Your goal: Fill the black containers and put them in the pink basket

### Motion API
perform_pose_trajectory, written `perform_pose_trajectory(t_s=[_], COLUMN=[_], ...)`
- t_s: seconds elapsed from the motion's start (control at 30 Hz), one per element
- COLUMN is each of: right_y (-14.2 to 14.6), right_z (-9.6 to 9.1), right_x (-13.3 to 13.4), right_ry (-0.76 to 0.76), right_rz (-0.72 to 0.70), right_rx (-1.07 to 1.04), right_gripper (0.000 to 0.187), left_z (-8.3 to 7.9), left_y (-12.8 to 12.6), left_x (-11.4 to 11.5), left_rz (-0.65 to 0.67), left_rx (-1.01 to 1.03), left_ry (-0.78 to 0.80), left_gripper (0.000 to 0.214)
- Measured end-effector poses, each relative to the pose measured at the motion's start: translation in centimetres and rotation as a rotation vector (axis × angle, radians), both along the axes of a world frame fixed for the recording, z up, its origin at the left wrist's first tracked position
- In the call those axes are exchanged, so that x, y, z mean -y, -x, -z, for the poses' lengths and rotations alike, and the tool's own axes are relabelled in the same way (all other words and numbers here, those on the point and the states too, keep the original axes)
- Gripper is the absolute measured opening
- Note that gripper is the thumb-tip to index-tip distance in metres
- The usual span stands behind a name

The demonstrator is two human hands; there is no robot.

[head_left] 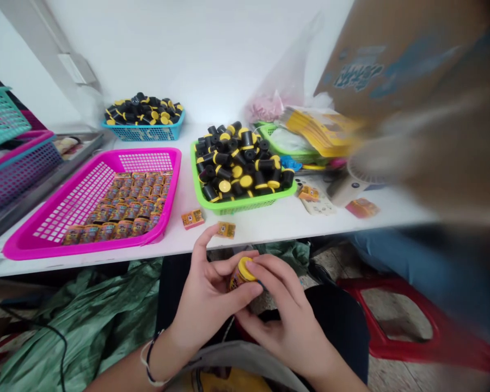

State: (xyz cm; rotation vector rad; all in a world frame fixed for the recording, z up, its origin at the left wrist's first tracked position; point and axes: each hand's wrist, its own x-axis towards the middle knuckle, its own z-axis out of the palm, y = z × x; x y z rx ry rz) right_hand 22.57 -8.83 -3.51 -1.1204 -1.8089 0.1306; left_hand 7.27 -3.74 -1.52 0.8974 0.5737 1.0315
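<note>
A small canister [247, 269] with a yellow lid and a colourful printed label is held between my two hands, above my lap and just in front of the table edge. My left hand [206, 294] grips its side with the thumb and curled fingers, while the index finger points up. That fingertip meets a small orange label piece [226, 230] in view; whether they touch I cannot tell. My right hand [283, 305] closes on the canister from the right, fingertips at the lid. An orange label stack [193, 219] lies on the table beyond.
A pink basket [173, 185] holds rows of labelled canisters. Black canisters with yellow lids fill a green basket [245, 206] and a blue basket [147, 132]. At right are yellow printed sheets [318, 130], a white cup-like object [347, 179], a cardboard box [375, 32] and a red stool [392, 348].
</note>
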Motion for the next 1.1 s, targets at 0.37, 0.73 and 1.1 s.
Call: perform_pose_trajectory(t_s=[0.37, 0.73, 1.1], right_y=[-0.2, -2.1, -2.1], right_z=[-0.6, 0.8, 0.0], right_x=[-0.2, 0.7, 0.0], right_ry=[-0.094, -0.085, -0.111], right_rz=[-0.089, -0.197, -0.212], right_rx=[0.059, 0.231, 0.231], right_gripper=[0.060, 0.075, 0.045], left_z=[1.5, 0.1, -2.0], left_y=[0.4, -0.8, 1.2], left_x=[-0.7, 0.7, 0.0], left_rz=[0.528, 0.289, 0.262], left_rx=[-0.037, -0.169, -0.487], left_ry=[0.143, -0.072, -0.392], left_gripper=[0.091, 0.093, 0.066])
